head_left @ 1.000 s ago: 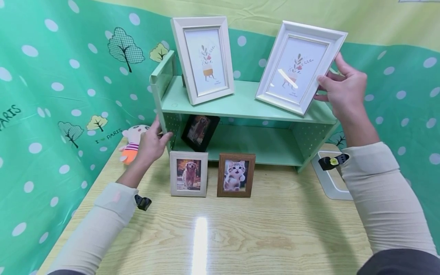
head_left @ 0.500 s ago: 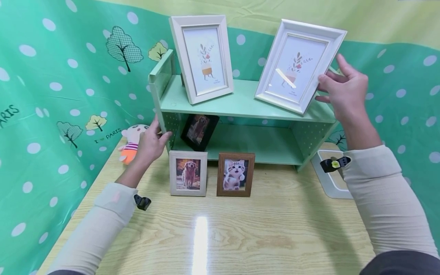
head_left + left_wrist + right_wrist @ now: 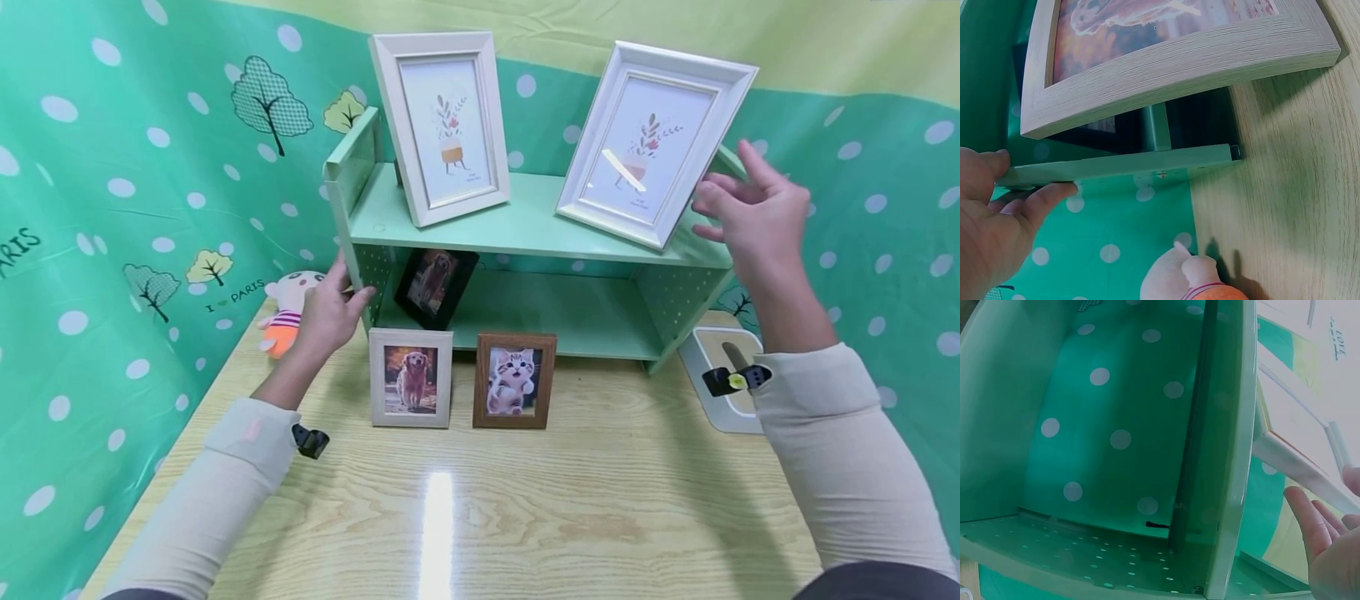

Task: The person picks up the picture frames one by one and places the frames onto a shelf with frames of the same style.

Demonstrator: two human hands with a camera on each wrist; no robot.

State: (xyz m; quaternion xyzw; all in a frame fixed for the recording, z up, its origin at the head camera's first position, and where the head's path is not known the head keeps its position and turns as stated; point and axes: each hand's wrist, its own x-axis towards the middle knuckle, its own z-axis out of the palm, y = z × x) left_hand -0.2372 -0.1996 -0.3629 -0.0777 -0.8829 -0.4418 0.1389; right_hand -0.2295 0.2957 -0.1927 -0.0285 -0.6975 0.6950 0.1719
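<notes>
My left hand (image 3: 330,310) grips the left side panel of a green two-level shelf (image 3: 540,212); in the left wrist view the thumb and fingers lie on either side of the panel's edge (image 3: 1122,165). Tilted back on the upper level at the right is a white picture frame (image 3: 652,158) with a plant print. My right hand (image 3: 765,212) is just off its right edge, fingers spread and holding nothing. A cream-white picture frame (image 3: 452,129) with the same print stands at the left of that level.
A black frame (image 3: 437,287) leans inside the lower level. On the table before the shelf stand a pale wood frame (image 3: 411,379) with a dog picture and a brown frame (image 3: 514,382) with a kitten. A plush toy (image 3: 288,308) sits left, a grey-white frame-shaped object (image 3: 705,392) right.
My right hand has let go of the white picture frame and drawn slightly right and down, its fingers opening. The frame keeps its tilt. My left hand stays on the panel.
</notes>
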